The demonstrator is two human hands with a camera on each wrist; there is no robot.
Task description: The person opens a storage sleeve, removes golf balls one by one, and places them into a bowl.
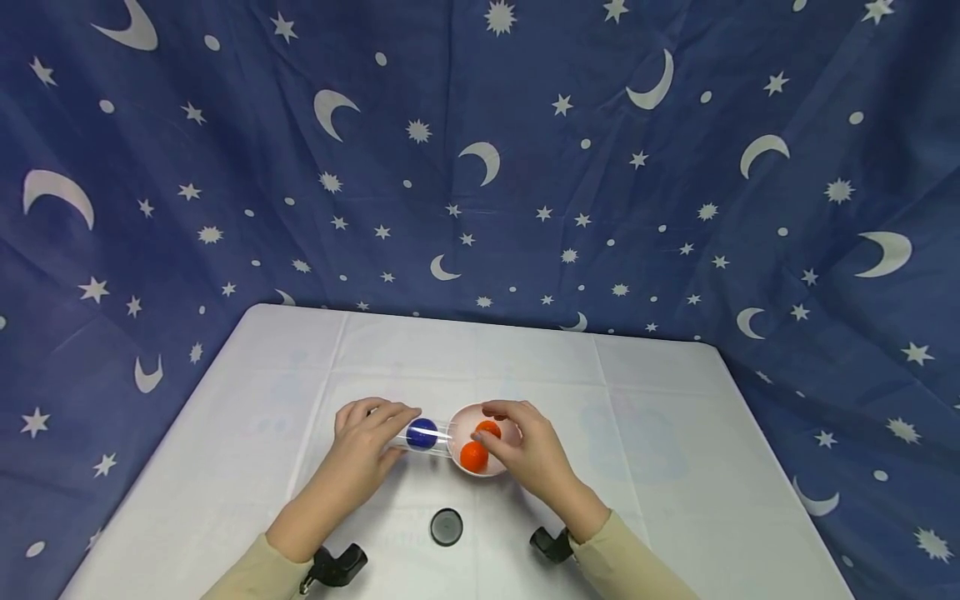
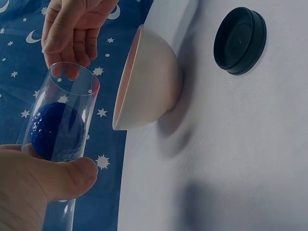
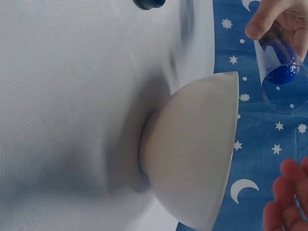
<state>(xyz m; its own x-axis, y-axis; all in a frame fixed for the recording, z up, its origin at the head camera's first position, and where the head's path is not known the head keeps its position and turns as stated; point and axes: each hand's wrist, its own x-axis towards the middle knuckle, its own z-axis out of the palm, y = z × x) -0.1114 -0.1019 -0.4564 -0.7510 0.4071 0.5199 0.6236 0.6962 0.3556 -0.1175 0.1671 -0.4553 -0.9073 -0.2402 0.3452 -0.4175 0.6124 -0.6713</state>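
Observation:
My left hand [image 1: 367, 439] grips a clear tube [image 1: 440, 443] that lies nearly level, its open mouth toward the bowl. Inside the tube sits a dark blue ball [image 1: 422, 433], also plain in the left wrist view. A pale pink bowl [image 1: 466, 419] stands upright on the table, and in it are an orange ball [image 1: 473, 457] and a second orange ball [image 1: 490, 428]. Over the bowl's right side hovers my right hand [image 1: 534, 447], its fingers loosely bent. In the left wrist view, that hand's fingers appear beyond the tube's mouth and hold nothing.
A round dark cap [image 1: 447, 527] lies on the white-covered table [image 1: 360, 350] in front of the bowl. Black wrist mounts show at the left wrist [image 1: 337, 567] and the right wrist. Behind the table hangs a blue curtain [image 1: 420, 183] with moons and stars.

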